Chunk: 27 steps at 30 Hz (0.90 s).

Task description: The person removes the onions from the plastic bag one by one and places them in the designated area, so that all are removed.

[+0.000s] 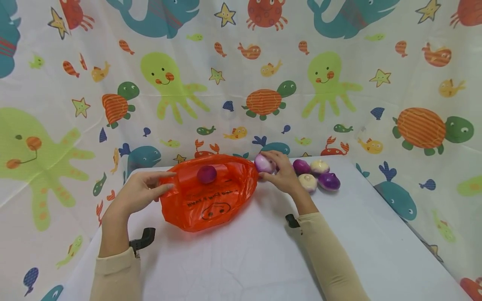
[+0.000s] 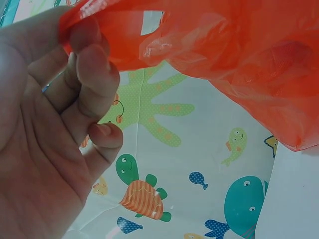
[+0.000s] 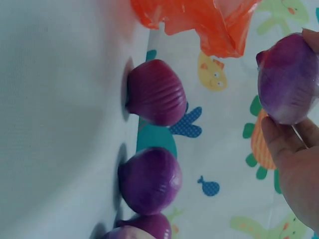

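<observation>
My left hand [image 1: 141, 190] pinches the left edge of a thin orange-red plastic bag [image 1: 211, 217], which is held open on the table with dark print on it. In the left wrist view the bag's handle [image 2: 134, 55] runs from between thumb and fingers. Inside the bag's opening shows a purple onion [image 1: 206, 174]. My right hand [image 1: 282, 173] grips a purple-and-white onion [image 1: 263, 164] right at the bag's right rim, raised off the table. The right wrist view shows this onion [image 3: 288, 79] between thumb and fingertips.
Right of my right hand, several onions sit clustered on the white table [image 1: 241, 267], among them a purple onion [image 1: 329, 181] and a whitish onion [image 1: 308, 182]. A curtain [image 1: 233, 75] printed with sea animals hangs behind and beside the table.
</observation>
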{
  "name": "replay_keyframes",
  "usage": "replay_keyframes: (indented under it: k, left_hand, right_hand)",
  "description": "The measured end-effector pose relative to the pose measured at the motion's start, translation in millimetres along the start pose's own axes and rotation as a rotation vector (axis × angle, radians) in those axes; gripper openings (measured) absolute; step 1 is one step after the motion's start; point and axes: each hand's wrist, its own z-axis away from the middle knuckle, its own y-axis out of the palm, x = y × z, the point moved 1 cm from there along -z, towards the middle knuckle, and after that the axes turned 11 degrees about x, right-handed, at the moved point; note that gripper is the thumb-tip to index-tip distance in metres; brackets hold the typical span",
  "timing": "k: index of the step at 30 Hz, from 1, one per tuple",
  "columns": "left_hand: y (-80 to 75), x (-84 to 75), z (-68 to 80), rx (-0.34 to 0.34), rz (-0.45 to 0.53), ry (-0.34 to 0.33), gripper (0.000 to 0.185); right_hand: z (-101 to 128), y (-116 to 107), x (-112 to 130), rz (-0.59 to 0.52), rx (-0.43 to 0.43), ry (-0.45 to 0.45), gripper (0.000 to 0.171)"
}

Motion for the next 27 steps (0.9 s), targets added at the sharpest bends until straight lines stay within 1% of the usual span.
replay_keyframes:
  k: [6, 12, 18, 27]
  left_hand:
    - [-0.7, -1.7, 0.4, 0.008, 0.014, -0.007, 0.047]
    - [-0.7, -3.0, -0.3, 0.01, 0.013, -0.012, 0.048]
    - [-0.3, -2.6, -0.9, 0.011, 0.013, -0.007, 0.048]
    - [1.8, -1.2, -1.3, 0.004, -0.005, -0.006, 0.047]
  right_hand:
    - [2, -6, -1, -0.001, 0.027, 0.011, 0.065]
    - [5, -17, -6, 0.024, 0.069, 0.073, 0.065]
    - [9, -26, -13, 0.062, 0.11, 0.115, 0.067]
    - [17, -32, -23, 0.094, 0.188, 0.244, 0.066]
